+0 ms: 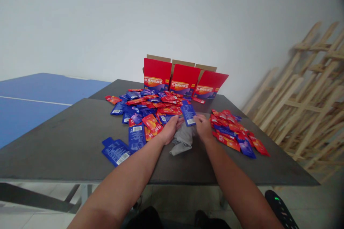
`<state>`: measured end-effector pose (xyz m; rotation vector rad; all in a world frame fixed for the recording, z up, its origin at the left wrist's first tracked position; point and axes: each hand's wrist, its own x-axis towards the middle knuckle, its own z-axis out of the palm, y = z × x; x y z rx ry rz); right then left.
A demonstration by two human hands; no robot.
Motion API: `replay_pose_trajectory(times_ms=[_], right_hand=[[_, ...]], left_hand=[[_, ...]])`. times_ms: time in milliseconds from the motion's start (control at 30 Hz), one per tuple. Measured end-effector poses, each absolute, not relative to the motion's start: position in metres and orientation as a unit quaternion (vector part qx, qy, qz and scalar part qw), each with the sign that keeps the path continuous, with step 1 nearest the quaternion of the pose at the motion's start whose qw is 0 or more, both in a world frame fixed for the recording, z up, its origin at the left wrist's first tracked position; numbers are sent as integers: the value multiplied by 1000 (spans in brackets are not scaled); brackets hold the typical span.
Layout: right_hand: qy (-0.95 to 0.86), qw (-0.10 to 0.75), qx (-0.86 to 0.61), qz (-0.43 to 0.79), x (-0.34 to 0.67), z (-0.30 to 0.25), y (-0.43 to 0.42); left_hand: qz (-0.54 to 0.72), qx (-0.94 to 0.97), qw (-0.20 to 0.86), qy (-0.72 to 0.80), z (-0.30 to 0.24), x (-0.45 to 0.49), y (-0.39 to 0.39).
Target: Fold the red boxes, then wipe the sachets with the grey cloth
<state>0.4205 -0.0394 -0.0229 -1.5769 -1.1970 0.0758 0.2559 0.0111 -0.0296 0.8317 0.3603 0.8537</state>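
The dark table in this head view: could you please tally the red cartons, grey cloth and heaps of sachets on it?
Red cartons: 3
Grey cloth: 1
Sachet heaps: 2
Total: 6

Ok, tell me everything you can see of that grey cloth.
The grey cloth is soft-looking fabric, crumpled into folds, with one end trailing toward the lower left. It lies on the dark table top between the left hand and right hand, which appear to touch its edges. Its upper part is hidden by the hands; no seams or labels show.
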Motion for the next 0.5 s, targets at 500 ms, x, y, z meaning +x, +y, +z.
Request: replay_pose_trajectory(times_ms=[500], right_hand=[[-365,123,-914,-129,488,-13,-41]], left_hand=[[363,462,782,208,-31,255,7]])
